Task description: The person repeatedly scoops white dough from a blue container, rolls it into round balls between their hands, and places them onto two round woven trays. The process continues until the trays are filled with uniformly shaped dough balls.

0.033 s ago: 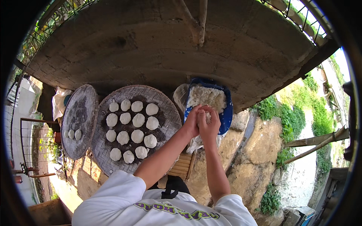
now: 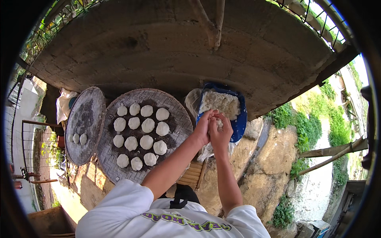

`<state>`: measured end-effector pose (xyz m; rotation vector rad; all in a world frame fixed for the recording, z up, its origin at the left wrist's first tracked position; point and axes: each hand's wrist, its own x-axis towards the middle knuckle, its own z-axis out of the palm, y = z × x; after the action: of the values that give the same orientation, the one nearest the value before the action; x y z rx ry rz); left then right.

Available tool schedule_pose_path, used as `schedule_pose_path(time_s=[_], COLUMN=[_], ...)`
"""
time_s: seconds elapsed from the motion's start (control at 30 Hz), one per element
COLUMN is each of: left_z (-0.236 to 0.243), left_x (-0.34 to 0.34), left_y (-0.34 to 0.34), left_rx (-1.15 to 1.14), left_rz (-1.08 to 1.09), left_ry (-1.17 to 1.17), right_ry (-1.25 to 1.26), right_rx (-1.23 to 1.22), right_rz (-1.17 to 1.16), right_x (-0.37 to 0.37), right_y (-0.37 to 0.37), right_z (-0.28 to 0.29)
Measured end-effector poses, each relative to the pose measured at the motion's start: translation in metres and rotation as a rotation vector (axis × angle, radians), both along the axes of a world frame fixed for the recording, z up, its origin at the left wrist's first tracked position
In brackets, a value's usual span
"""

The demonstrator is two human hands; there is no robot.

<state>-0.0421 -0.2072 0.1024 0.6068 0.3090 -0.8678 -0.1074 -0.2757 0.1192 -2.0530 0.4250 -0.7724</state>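
My left hand (image 2: pixel 204 126) and my right hand (image 2: pixel 221 131) are cupped together, fingers curled round a white dough lump (image 2: pixel 218 123), mostly hidden. They are over the near part of a blue tub (image 2: pixel 239 129) holding a crumbly white mass (image 2: pixel 220 103). To their left, a large round woven tray (image 2: pixel 178 137) bears several white dough balls (image 2: pixel 148 125) on its dark middle. Further left, a second woven tray (image 2: pixel 85 113) carries three smaller white lumps (image 2: pixel 76 138).
A concrete block wall (image 2: pixel 166 47) stands behind the trays and tub. Crumpled plastic (image 2: pixel 192 101) lies beside the tub, bamboo slats (image 2: pixel 192 174) under the large tray. Rocks (image 2: pixel 274 150), plants (image 2: pixel 309 127) and wooden poles (image 2: pixel 333 148) are on the right; a white cloth (image 2: pixel 65 105) is at left.
The surroundings sit slightly further right in the view. My cupped hands stay together over the tub, with their fingers very slightly shifted round the lump.
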Motion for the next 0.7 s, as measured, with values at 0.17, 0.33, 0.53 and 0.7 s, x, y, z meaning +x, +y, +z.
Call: schedule_pose_path(time_s=[0.17,0.33,0.53,0.7], left_z=[0.040,0.075,0.106,0.109], left_x=[-0.033,-0.086,-0.139,-0.215], left_y=[0.088,0.236,0.400,0.571], left_rx=[0.308,-0.488,0.140,-0.138], left_rz=[0.284,0.161,0.660,0.815], left_ry=[-0.285,0.157,-0.067,-0.200], right_ry=[-0.256,-0.250,0.216,-0.005], right_rx=[1.385,0.537,1.146,0.829], right_rz=[0.164,0.422,0.504,0.843], right_x=[-0.011,-0.050,-0.076,-0.146], right_y=[0.074,0.212,0.386,0.547], right_z=[0.035,0.069,0.085,0.092])
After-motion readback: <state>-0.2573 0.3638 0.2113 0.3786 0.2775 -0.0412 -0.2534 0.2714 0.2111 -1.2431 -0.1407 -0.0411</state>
